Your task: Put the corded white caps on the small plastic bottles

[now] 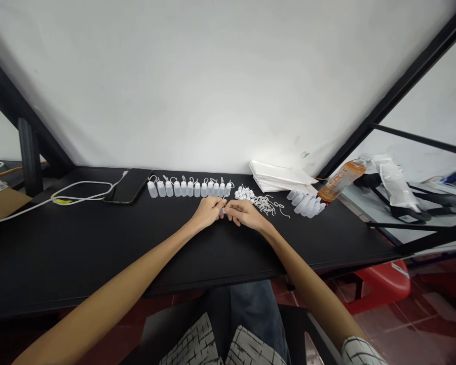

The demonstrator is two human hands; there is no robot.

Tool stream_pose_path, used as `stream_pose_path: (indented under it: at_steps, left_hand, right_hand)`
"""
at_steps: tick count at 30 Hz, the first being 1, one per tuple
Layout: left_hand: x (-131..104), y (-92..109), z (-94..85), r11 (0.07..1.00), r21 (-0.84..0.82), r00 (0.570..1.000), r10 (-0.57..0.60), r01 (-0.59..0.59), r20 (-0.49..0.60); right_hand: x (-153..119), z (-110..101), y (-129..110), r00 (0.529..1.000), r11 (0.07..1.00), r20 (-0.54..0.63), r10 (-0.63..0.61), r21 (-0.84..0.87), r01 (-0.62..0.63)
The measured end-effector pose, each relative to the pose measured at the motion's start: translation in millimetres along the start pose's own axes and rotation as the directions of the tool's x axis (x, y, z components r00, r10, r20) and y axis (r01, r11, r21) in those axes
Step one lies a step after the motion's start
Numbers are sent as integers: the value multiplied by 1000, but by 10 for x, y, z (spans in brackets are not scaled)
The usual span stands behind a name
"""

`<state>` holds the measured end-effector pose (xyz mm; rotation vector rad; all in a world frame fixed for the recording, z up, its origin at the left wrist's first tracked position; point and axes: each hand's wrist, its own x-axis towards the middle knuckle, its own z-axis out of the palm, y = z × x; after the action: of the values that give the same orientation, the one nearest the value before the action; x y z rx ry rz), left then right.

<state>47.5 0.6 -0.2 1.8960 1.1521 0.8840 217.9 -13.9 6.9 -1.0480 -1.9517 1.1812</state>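
My left hand (pixel 208 212) and my right hand (pixel 243 213) meet over the black table. Between their fingertips is a small white bottle (pixel 222 213), mostly hidden; my left hand wraps round it and my right fingers pinch at its top. Behind them stands a row of small white bottles (pixel 178 189) with cord loops on top. Just right of the row lie a heap of white caps (pixel 244 193) and a tangle of white cords (pixel 265 205). Several bottles without visible loops (pixel 307 204) lie farther right.
A black phone (pixel 128 186) with a white cable (pixel 84 195) lies on the left of the table (pixel 99 248), near a cardboard box (pixel 2 200). White paper sheets (pixel 281 177) and an orange drink bottle (pixel 342 180) are at the back right. A red stool (pixel 387 284) stands below.
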Motion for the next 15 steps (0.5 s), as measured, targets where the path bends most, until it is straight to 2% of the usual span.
stream_pose_path:
  at_steps: [6,11,15]
  left_hand:
    - [-24,-8,8,992,102,997,80,-80,2]
    - [10,-25,27,999,18,999,35,-35,12]
    - [13,-54,53,1000,-13,999,-27,27,-17]
  right_hand:
    - [33,4,39,998,997,31,60,49,-61]
    - [60,-29,62,990,984,80,117,125,-127]
    - [53,-29,94,993,974,32,113,193,-117]
